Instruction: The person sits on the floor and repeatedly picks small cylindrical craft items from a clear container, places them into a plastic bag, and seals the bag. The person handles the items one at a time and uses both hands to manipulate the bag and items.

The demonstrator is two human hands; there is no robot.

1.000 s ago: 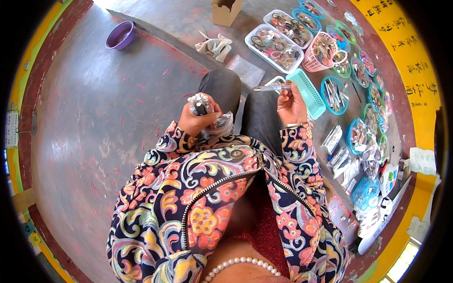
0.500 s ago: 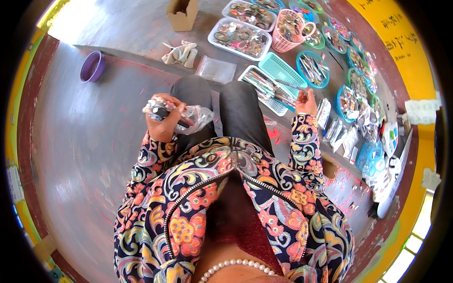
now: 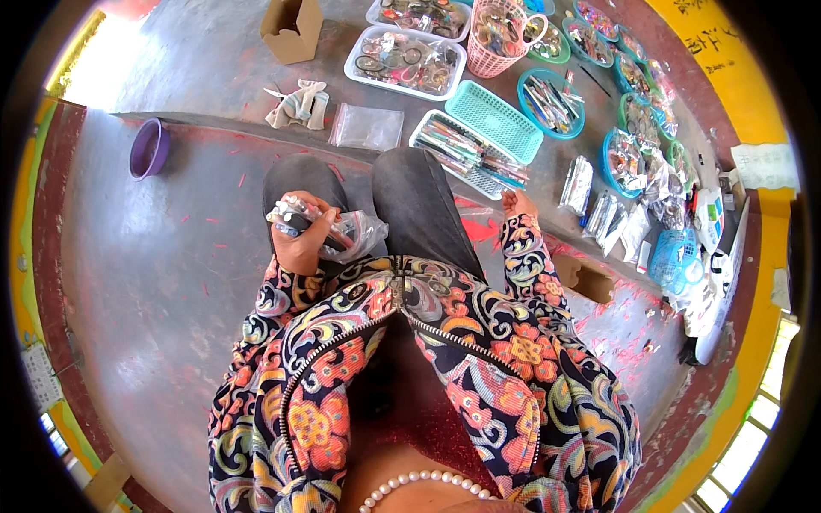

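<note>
My left hand point(image 3: 299, 244), over my left knee, is closed round a clear plastic bag point(image 3: 363, 235). Pens point(image 3: 295, 218) with dark and pale ends poke up out of this bag beside my thumb. My right hand point(image 3: 518, 203) is at the near right end of a white basket point(image 3: 425, 128) holding many pens point(image 3: 466, 145). Its fingers are curled together near the pen tips; whether a pen is between them is too small to make out. A flat clear plastic bag point(image 3: 368, 126) lies left of the basket.
Beyond are an aqua basket point(image 3: 494, 120), a blue round basket point(image 3: 523, 107) of pens, a white tub point(image 3: 402, 92) and a pink basket point(image 3: 490, 64). Bagged goods point(image 3: 607, 218) lie to the right. A cloth point(image 3: 299, 107), cardboard box point(image 3: 291, 34) and purple bowl point(image 3: 150, 150) are leftward.
My right hand has come down from above the pens, where it held a pen, to the basket's near end. My left hand still grips the bag. The whole view has shifted slightly.
</note>
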